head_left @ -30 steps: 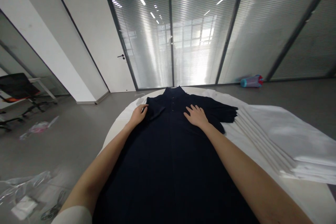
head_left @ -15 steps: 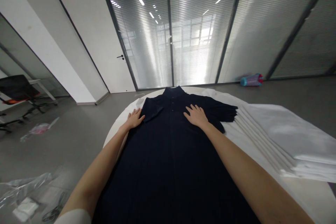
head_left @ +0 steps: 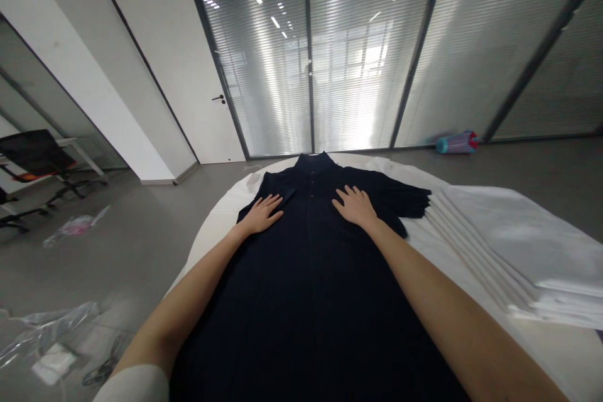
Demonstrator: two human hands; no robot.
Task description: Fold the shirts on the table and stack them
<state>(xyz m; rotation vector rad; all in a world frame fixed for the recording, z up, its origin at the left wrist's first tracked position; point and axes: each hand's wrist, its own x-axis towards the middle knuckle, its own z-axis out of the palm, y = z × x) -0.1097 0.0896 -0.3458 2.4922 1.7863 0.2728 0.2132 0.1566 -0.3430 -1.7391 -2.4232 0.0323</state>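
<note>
A dark navy short-sleeved shirt point(head_left: 306, 276) lies front up, its collar at the far end and its sleeves out to the sides. It covers much of a round white-topped table point(head_left: 211, 226). My left hand point(head_left: 262, 213) rests flat near the left sleeve, fingers spread. On the right side of the chest, my right hand point(head_left: 355, 204) lies flat with its fingers apart. Neither hand grips anything. The left sleeve is partly folded inward beside my left hand.
Folded white cloths point(head_left: 532, 239) are stacked on the table's right. On the floor are a blue and red basket point(head_left: 456, 142), clear plastic point(head_left: 61, 326), a white packet point(head_left: 54, 363) and a cable point(head_left: 103, 367). An office chair point(head_left: 38, 154) stands left.
My left hand has moved right from the shirt's left edge onto the cloth near the sleeve. My right hand has stayed nearly in place. The view has shifted slightly.
</note>
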